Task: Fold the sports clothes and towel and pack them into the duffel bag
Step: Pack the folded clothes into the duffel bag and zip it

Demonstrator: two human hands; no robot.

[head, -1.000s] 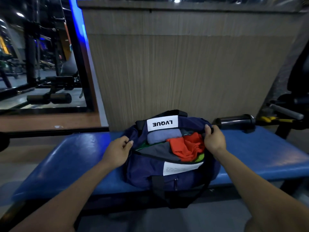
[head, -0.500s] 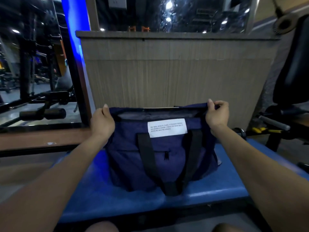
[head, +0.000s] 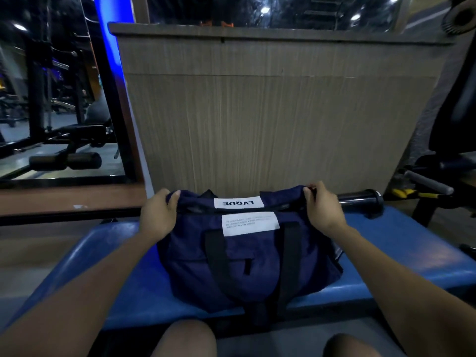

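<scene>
A navy duffel bag (head: 247, 256) sits on a blue bench (head: 401, 243) straight ahead, its long axis running left to right. The left hand (head: 158, 217) and right hand (head: 322, 208) each grip one end of its top edge, equally near. Its mouth looks pulled closed; no clothes show.

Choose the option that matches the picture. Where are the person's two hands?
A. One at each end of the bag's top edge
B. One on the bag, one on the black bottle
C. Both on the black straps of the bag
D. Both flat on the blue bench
A: the left hand grips the left end and the right hand grips the right end of the top edge of the bag, away from its straps.
</scene>
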